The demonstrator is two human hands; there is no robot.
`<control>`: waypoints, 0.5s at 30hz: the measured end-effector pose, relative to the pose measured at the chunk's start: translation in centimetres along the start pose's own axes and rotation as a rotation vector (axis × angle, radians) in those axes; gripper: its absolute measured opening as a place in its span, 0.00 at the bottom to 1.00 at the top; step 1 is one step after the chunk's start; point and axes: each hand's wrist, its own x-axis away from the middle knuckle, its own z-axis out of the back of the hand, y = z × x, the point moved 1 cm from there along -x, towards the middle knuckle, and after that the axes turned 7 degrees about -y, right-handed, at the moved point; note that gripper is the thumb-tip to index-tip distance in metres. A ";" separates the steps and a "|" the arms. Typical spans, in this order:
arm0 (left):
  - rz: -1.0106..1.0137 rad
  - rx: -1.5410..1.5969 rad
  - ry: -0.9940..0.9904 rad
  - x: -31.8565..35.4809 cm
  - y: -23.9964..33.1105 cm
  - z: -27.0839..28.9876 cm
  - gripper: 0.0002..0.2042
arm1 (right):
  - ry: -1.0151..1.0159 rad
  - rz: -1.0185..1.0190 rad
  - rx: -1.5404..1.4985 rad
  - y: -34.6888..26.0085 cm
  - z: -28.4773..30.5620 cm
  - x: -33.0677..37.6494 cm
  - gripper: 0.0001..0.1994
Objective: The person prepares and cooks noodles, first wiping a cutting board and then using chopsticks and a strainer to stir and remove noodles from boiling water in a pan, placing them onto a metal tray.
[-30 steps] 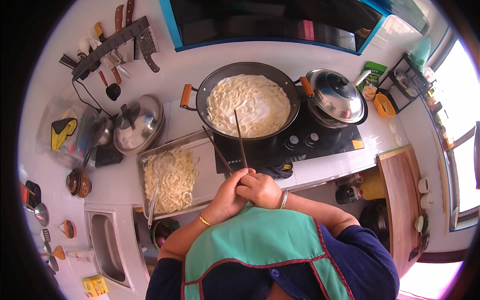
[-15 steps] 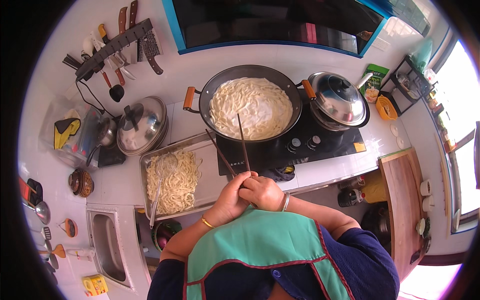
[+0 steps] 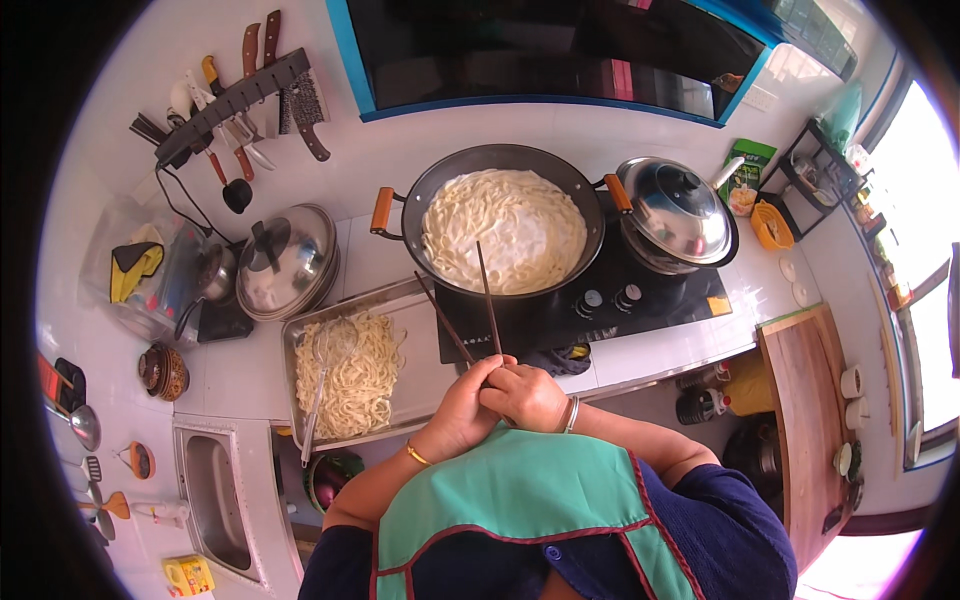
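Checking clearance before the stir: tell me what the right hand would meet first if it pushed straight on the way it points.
The right hand points up-frame along its long chopsticks. Straight on, it would likely reach the near rim of the wok, then the noodles; height is hard to judge.

Bright daylight from the right window (image 3: 925, 300); fisheye edges bend, darken.

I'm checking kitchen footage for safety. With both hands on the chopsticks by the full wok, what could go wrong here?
1. The wok is filled with noodles nearly to its rim, so stirring with the long chopsticks might push some over onto the stove.
2. The left hand and right hand sit close to the stove's front edge, so heat or steam could reach them.
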 end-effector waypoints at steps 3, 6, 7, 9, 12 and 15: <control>-0.013 -0.022 0.004 0.0 0.0 0.4 0.11 | -0.003 -0.001 -0.002 0.0 0.0 -0.1 0.06; -0.023 -0.021 -0.007 -0.1 0.0 0.5 0.11 | 0.001 -0.006 -0.001 -0.1 -0.1 -0.1 0.06; -0.021 -0.028 0.008 0.0 0.0 0.3 0.11 | 0.005 -0.010 -0.001 -0.1 -0.1 -0.2 0.07; -0.019 -0.035 0.023 0.1 0.1 0.2 0.12 | 0.006 -0.009 0.000 -0.2 0.0 -0.2 0.07; -0.020 -0.030 0.028 0.0 0.1 0.4 0.12 | 0.008 -0.006 -0.003 -0.2 -0.1 -0.2 0.07; -0.018 -0.023 0.005 0.1 0.0 0.6 0.12 | 0.009 -0.005 -0.012 -0.3 -0.1 -0.3 0.07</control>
